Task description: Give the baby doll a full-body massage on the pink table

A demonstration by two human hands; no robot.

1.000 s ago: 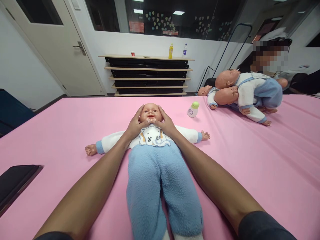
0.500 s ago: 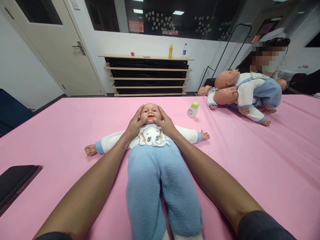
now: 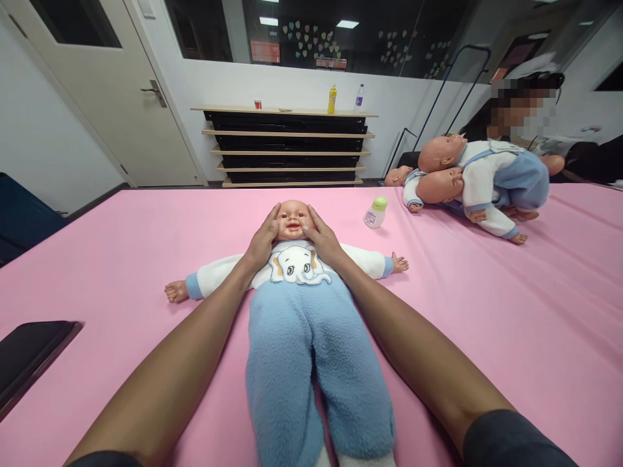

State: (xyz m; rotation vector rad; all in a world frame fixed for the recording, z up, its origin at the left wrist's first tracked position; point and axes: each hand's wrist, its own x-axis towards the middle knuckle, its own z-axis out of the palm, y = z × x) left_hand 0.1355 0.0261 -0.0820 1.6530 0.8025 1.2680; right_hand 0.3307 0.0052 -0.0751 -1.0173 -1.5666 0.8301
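One doll [image 3: 299,311]: on its back on the pink-covered bench [image 3: 487,311], long axis running straight away from you, head [image 3: 293,211] farthest. Your left hand [image 3: 263,244]: laid along its right cheek, fingers extended, unclamped. Your right hand [image 3: 324,242]: likewise, left cheek. Neither nearer. Contact behind the head: hard to tell.
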